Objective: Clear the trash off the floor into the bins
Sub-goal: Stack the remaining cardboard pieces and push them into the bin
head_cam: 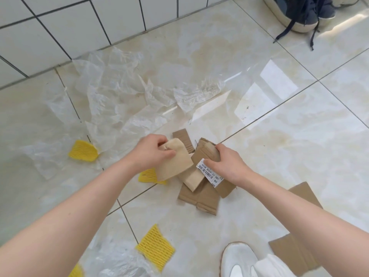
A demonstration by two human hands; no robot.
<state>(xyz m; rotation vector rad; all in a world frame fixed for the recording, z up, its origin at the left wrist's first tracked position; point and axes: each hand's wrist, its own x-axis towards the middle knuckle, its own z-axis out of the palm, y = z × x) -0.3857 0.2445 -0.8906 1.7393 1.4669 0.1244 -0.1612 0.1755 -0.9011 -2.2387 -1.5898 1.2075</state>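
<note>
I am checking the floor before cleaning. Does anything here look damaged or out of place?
Yes. Torn cardboard pieces lie in a pile, gripped by the left hand and right hand. Crumpled clear plastic sheets spread towards the wall, and yellow foam net pieces are scattered around.

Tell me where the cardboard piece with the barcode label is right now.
In the head view it is centre-right, gripped by the right hand: the labelled cardboard sits atop the cardboard pile, beside the left hand.

White barcode label (209, 171) on the cardboard piece (205, 154) reads "450B B009-33 0N7" and "N9".
</note>
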